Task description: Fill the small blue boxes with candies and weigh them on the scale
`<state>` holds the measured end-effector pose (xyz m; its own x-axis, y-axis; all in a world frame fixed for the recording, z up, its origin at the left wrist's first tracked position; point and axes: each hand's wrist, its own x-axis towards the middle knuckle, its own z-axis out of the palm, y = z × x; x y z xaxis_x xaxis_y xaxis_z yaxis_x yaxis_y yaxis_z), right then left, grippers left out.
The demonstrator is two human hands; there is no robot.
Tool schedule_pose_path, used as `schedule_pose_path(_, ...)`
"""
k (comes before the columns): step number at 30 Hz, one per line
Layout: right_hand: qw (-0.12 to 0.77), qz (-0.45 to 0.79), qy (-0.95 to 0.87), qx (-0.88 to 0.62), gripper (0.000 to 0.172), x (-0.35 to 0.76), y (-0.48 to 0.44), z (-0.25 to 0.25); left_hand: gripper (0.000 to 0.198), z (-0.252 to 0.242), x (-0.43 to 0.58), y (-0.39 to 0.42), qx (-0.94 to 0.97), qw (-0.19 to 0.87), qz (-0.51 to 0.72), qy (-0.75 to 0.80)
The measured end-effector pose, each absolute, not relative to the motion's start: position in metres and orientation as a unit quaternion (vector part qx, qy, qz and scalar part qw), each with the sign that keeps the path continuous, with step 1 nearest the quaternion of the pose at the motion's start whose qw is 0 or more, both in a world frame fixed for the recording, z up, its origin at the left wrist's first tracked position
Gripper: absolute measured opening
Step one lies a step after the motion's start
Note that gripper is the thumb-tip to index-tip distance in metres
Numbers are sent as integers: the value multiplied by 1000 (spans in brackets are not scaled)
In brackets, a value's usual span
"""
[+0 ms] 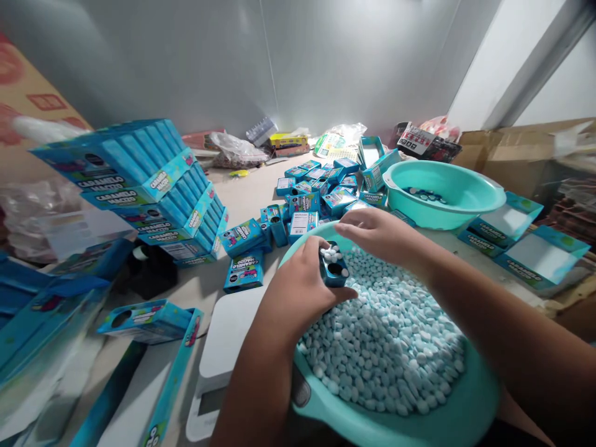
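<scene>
My left hand grips a small blue candy box held upright over a teal basin full of pale blue candies. The box's open top shows a round hole, and a few candies sit on it. My right hand hovers just behind the box, fingers curled toward its opening, apparently pinching candies I cannot make out. Both forearms reach in from the lower edge of the view.
Stacked blue display cartons stand at left. Many small blue boxes lie scattered on the table behind the basin. A second teal basin sits at right, beside open cartons. A white scale lies under the near basin.
</scene>
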<state>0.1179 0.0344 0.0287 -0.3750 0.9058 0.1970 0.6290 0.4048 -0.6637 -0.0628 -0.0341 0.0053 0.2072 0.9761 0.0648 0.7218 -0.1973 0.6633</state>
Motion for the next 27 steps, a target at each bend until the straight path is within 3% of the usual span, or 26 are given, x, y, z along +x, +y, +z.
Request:
schedule_pose_path(7, 209, 219, -826, -476, 23, 116, 30, 27, 57, 4, -62, -37, 733, 289, 256, 560)
schedule_pose_path(14, 185, 201, -864, -423, 27, 115, 17, 35, 56, 5, -62, -38, 718, 293, 266, 572)
schedule_pose_path(20, 129, 313, -843, -419, 36, 124, 27, 33, 64, 3, -62, -35, 729, 315, 231, 563)
schedule_pose_path(27, 121, 456, -792, -388, 38, 129, 33, 39, 54, 2, -62, -36, 739, 303, 227, 557)
